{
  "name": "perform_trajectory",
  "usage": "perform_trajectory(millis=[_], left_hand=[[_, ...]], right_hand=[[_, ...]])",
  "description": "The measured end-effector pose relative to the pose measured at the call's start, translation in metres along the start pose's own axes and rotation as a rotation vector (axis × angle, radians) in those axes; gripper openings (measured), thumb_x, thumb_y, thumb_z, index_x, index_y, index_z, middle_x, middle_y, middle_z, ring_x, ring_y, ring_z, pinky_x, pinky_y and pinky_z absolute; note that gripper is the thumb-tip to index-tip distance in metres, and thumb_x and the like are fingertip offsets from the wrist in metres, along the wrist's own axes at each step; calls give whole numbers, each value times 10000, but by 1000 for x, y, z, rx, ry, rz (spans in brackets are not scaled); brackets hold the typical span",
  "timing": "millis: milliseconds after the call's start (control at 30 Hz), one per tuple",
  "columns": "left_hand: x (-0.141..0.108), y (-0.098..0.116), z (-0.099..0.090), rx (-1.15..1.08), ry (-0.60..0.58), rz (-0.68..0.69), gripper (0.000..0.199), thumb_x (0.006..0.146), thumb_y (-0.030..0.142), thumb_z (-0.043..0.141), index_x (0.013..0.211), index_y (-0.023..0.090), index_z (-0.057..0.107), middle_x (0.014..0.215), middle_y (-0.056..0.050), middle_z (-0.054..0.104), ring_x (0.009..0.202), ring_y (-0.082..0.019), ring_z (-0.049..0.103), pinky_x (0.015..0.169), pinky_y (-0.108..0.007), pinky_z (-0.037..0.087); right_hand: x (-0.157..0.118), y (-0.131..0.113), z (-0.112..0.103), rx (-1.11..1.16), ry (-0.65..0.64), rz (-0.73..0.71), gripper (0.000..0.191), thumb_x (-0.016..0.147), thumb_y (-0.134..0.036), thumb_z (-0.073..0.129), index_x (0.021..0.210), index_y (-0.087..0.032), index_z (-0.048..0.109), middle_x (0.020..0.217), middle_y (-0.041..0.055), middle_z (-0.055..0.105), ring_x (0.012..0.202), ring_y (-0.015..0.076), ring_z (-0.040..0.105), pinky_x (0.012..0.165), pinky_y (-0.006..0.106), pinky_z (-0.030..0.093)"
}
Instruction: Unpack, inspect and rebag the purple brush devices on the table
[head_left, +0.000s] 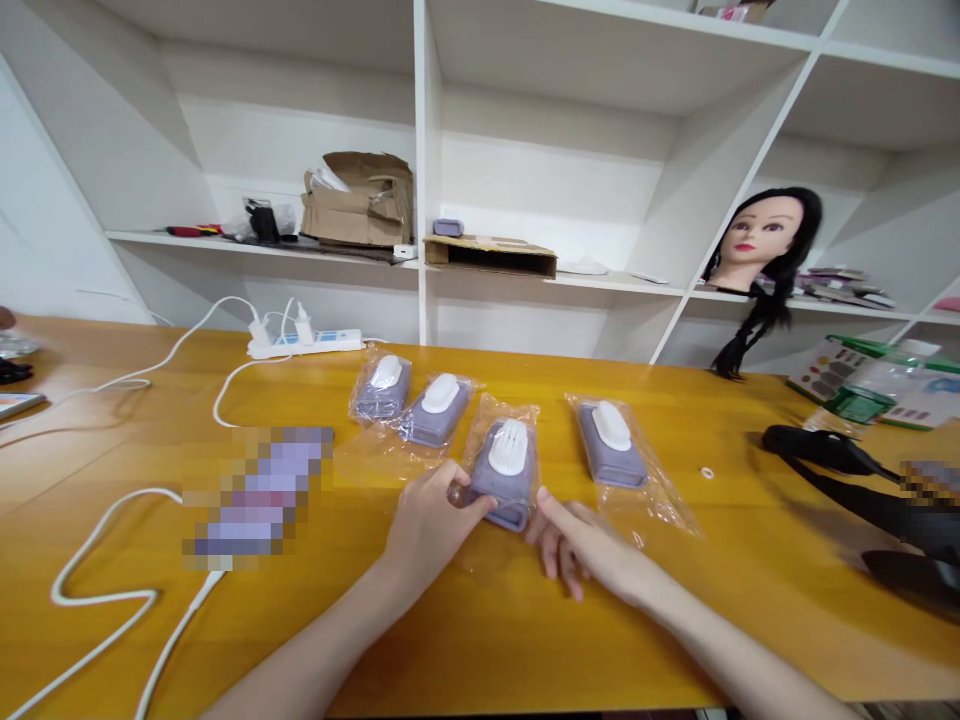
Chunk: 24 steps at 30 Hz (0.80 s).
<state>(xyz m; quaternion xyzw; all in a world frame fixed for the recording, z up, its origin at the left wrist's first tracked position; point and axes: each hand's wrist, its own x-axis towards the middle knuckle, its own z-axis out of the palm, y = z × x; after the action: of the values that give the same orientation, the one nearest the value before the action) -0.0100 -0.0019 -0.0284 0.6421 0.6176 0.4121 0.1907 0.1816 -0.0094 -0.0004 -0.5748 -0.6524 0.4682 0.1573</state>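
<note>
A purple box with a white oval piece on top (509,449) lies in a clear plastic bag on the wooden table (480,630). My left hand (435,515) pinches its near left edge between thumb and fingers. My right hand (574,540) is beside its near right corner, fingers apart, with the index fingertip close to the bag. Two similar bagged purple boxes, one farther left (382,390) and one nearer (437,412), lie beyond my left hand. Another bagged box (613,445) lies to the right.
At the left are a blurred-out phone (262,490) on a white cable and a power strip (306,343). A small white ring (707,473), black objects (832,450) and a bottle (874,385) are at the right. White shelves (430,180) stand behind, holding cardboard and a mannequin head (765,235).
</note>
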Motion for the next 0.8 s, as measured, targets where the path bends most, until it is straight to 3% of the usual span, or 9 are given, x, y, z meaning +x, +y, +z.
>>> perform_trajectory(millis=[67, 100, 167, 233, 400, 533, 600, 700, 800], left_hand=[[1, -2, 2, -9, -3, 50, 238, 724, 376, 630, 623, 204, 499, 602, 29, 573, 597, -146, 543, 619, -278, 416], [1, -3, 3, -27, -14, 77, 262, 755, 365, 598, 596, 204, 468, 584, 33, 547, 578, -135, 518, 602, -268, 399], [0, -3, 4, -67, -50, 120, 283, 809, 354, 534, 587, 204, 443, 562, 36, 512, 552, -125, 481, 583, -258, 378], [-2, -2, 4, -85, -75, 155, 265, 841, 351, 489, 624, 203, 456, 573, 35, 508, 553, -125, 473, 587, -258, 373], [-7, 3, 1, -60, -87, 190, 193, 870, 311, 415, 729, 203, 491, 673, 3, 576, 595, -146, 522, 624, -278, 405], [-13, 2, 3, 24, -141, 161, 225, 839, 234, 394, 1016, 181, 522, 1013, -100, 631, 807, -214, 613, 742, -347, 452], [-17, 1, 5, 118, -191, 117, 451, 823, 235, 398, 1262, 138, 418, 1150, -170, 593, 937, -285, 612, 794, -409, 448], [-21, 0, 7, 229, -305, 36, 651, 844, 282, 371, 1438, 78, 196, 1050, -215, 640, 917, -353, 618, 763, -467, 447], [-24, 0, 9, 280, -390, 66, 645, 850, 236, 338, 1458, 91, 180, 984, -206, 662, 868, -344, 627, 729, -441, 455]], right_hand=[[-6, -4, -3, -272, 295, -156, 542, 781, -627, 461, 1023, -160, 592, 825, 107, 670, 680, 232, 636, 622, 348, 454], [-8, -6, -2, -359, 388, -209, 608, 729, -577, 570, 1180, -173, 530, 1028, 138, 647, 832, 281, 635, 712, 395, 465], [-8, -8, 2, -456, 444, -256, 837, 696, -445, 644, 1417, -219, 283, 1349, 164, 459, 1013, 337, 585, 816, 457, 454], [-4, -9, 9, -497, 401, -267, 903, 746, -348, 584, 1481, -255, 67, 1490, 153, 260, 1100, 353, 549, 866, 483, 447], [4, -6, 24, -595, 277, -279, 1077, 707, -339, 627, 1467, -231, -128, 1556, 129, -23, 1354, 394, 242, 987, 496, 388], [12, -4, 29, -734, 379, -254, 924, 759, -145, 500, 1477, -172, -79, 1556, 133, 3, 1399, 355, 108, 1042, 492, 326], [17, -4, 28, -759, 426, -246, 871, 773, -112, 447, 1478, -136, -63, 1553, 141, 40, 1390, 342, 166, 1044, 472, 328], [22, -5, 26, -753, 452, -195, 842, 796, -170, 446, 1479, -117, -44, 1536, 189, 105, 1231, 370, 444, 933, 483, 422], [26, -7, 22, -759, 463, -109, 819, 822, -245, 446, 1471, -54, -16, 1345, 279, 439, 1001, 376, 600, 814, 497, 456]])
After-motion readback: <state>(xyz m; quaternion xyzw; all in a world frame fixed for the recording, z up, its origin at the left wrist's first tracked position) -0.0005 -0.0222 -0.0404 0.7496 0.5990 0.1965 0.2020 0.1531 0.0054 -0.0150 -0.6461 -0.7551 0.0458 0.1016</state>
